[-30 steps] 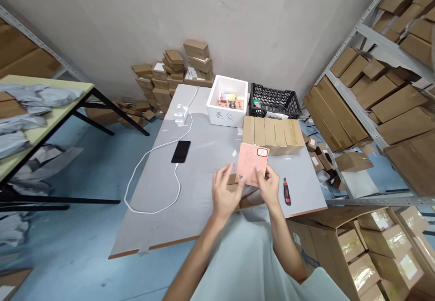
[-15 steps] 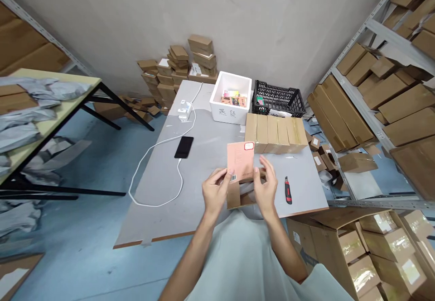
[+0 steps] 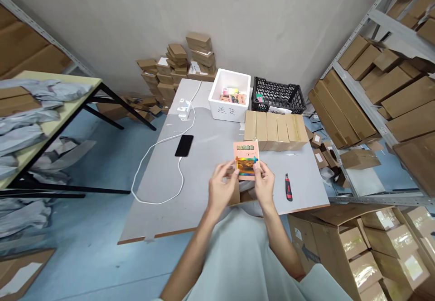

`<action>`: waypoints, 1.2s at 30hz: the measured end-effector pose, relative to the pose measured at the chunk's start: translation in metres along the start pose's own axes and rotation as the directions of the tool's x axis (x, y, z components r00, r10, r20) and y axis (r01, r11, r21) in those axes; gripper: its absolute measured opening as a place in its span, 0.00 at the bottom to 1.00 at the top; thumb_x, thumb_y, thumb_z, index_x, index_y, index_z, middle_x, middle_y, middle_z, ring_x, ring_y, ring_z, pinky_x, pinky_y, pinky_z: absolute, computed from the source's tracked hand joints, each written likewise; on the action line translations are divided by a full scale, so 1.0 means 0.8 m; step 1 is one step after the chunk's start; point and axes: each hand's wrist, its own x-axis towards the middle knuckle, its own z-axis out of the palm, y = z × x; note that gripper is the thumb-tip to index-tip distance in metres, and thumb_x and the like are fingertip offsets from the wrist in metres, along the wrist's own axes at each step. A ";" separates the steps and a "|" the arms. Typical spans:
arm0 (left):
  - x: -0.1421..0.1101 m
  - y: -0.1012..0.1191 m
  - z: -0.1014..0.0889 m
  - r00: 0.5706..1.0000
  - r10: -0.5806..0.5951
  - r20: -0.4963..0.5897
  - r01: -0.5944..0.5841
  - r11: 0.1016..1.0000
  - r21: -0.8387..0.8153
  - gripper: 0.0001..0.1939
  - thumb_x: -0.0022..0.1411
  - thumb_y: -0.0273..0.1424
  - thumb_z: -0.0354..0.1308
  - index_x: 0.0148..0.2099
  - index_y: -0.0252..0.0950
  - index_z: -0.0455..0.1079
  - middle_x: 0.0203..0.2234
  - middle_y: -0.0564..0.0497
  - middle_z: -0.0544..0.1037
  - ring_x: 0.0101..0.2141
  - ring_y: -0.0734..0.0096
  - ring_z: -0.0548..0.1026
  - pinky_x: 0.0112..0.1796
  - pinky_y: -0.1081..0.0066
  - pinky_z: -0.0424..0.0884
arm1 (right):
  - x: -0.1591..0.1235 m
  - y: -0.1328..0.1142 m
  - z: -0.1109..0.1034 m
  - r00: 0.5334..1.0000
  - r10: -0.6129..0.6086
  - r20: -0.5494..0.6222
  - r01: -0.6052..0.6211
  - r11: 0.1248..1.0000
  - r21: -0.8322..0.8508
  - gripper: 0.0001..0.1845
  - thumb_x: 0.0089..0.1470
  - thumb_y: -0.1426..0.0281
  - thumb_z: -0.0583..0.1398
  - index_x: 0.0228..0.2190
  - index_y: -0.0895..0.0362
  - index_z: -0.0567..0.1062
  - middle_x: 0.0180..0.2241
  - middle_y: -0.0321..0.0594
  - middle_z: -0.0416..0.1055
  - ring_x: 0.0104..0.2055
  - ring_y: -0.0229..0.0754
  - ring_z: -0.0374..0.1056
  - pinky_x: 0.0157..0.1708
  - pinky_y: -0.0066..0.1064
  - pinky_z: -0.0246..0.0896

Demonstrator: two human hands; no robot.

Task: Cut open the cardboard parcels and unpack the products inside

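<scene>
My right hand (image 3: 264,183) has fingers closed on the pink booklet's (image 3: 246,160) three-o'clock edge, above the open carton (image 3: 234,195); my left hand's (image 3: 217,186) half-curled fingers touch nine o'clock (whether gripping, I can't tell). I'd pinch lightly, print uncovered. Its title's too small; handwritten Chinese characters mark the white foam box (image 3: 224,116) toward eleven.

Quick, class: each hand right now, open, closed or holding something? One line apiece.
Left hand: at the flat pink item's left edge; grip cannot be told.
Right hand: closed on the same item's right side.
</scene>
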 end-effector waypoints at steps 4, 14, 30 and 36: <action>0.005 -0.002 -0.009 0.952 -0.270 0.147 0.296 0.933 -0.204 0.34 0.63 0.59 0.74 0.55 0.36 0.86 0.50 0.39 0.88 0.48 0.52 0.86 0.49 0.57 0.85 | -0.002 -0.004 -0.002 0.994 0.090 0.058 -0.098 0.982 0.161 0.30 0.64 0.42 0.70 0.49 0.56 0.85 0.47 0.49 0.89 0.51 0.55 0.86 0.51 0.43 0.84; -0.009 0.017 -0.001 0.958 -0.285 0.029 0.281 0.917 -0.283 0.27 0.62 0.55 0.76 0.45 0.35 0.88 0.40 0.43 0.89 0.39 0.59 0.83 0.40 0.66 0.80 | -0.004 0.009 -0.012 0.997 -0.006 -0.079 -0.004 0.993 -0.117 0.34 0.67 0.42 0.66 0.55 0.58 0.86 0.57 0.55 0.86 0.59 0.57 0.84 0.61 0.51 0.81; -0.029 0.028 0.012 0.991 -0.022 0.135 0.036 0.994 -0.105 0.20 0.68 0.48 0.72 0.54 0.42 0.88 0.50 0.43 0.84 0.44 0.62 0.85 0.43 0.66 0.85 | -0.017 0.010 -0.010 1.000 0.015 -0.014 -0.016 0.990 -0.140 0.30 0.66 0.40 0.65 0.38 0.55 0.83 0.36 0.44 0.86 0.38 0.48 0.82 0.39 0.36 0.81; -0.010 0.021 -0.020 0.981 -0.192 0.007 0.192 0.974 -0.118 0.29 0.64 0.53 0.74 0.58 0.38 0.86 0.51 0.40 0.87 0.43 0.62 0.84 0.40 0.67 0.83 | -0.008 -0.001 -0.030 0.985 0.107 0.138 -0.106 0.994 -0.010 0.32 0.62 0.39 0.69 0.46 0.55 0.85 0.44 0.49 0.88 0.44 0.55 0.86 0.42 0.43 0.85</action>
